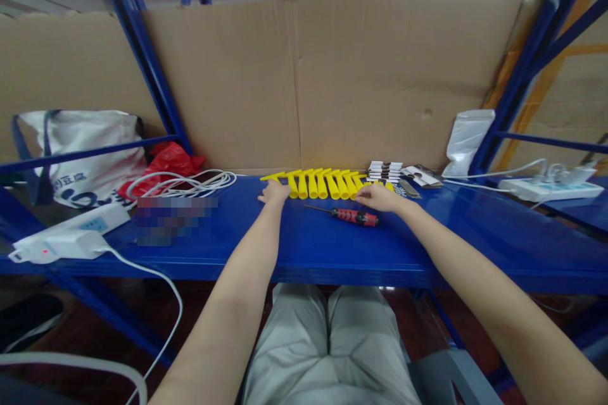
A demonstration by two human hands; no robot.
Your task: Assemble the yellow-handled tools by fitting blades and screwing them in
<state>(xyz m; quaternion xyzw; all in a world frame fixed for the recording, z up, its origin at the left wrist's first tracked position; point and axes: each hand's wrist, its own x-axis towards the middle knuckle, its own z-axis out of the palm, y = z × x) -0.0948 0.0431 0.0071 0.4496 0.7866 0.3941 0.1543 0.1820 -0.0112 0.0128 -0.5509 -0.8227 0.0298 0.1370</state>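
A row of several yellow T-shaped plastic tools (pixel 322 185) lies along the back of the blue shelf, handles toward me. At the row's left end, my left hand (pixel 274 192) has its fingers bent over the handle of the leftmost tool, whose yellow crossbar (pixel 272 176) shows just beyond. My right hand (pixel 380 197) is at the right end, thumb and fingers drawn together against the row. What they pinch, if anything, is hidden. Between my hands and nearer to me lies a red and black screwdriver (pixel 355 216), its thin shaft pointing left.
Small white-and-black packets (pixel 384 171) and a grey flat piece (pixel 409 189) lie right of the row. White power strips (pixel 551 189) and coiled white cable (pixel 199 183) occupy the sides. A cloth bag (pixel 95 152) stands left. Cardboard (pixel 380 76) closes off the back.
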